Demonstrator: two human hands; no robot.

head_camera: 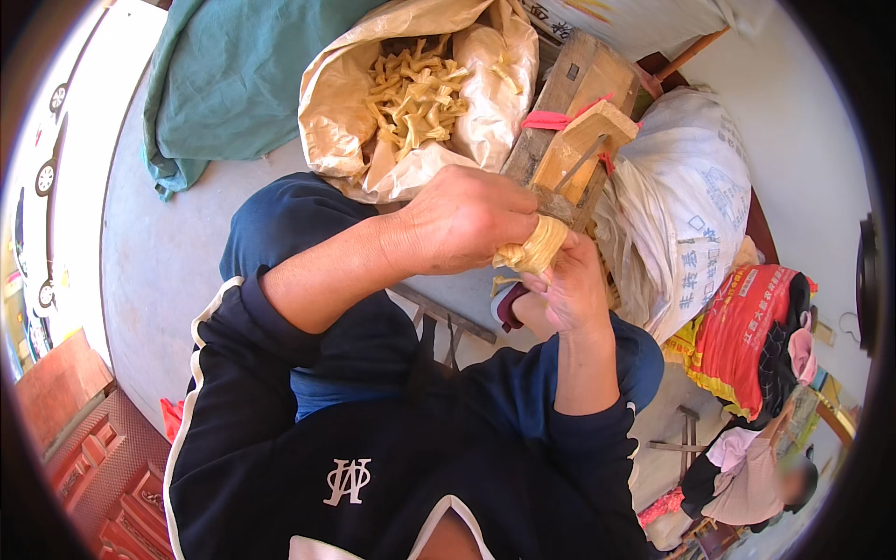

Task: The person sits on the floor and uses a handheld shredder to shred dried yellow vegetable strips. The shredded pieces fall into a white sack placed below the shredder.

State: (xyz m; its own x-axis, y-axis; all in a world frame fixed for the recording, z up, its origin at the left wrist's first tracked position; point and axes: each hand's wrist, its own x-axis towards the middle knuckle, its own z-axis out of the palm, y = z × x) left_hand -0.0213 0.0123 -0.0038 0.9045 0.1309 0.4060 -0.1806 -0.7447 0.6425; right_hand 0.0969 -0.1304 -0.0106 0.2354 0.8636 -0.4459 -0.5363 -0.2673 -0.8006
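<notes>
My left hand (465, 220) and my right hand (577, 283) meet in front of a wooden stand. Between their fingers is a pale yellow, ribbed strip (539, 246), bent into a wide loop, perhaps bean curd skin; the left fingertips are partly hidden. A narrow end of it hangs below. Just beyond the hands, the wooden stand (553, 150) carries a slanted wooden frame (577, 157) with a thin metal strip, tied with red cloth (546, 120). To its left, many knotted yellow pieces (420, 94) lie in an opened tan woven sack (336, 126).
A white woven sack (693, 182) stands right of the stand, with a red-and-yellow bag (745, 336) nearer. Green cloth (231, 84) lies at upper left. A metal frame (448, 315) shows between my legs. Another person (749, 476) sits at lower right.
</notes>
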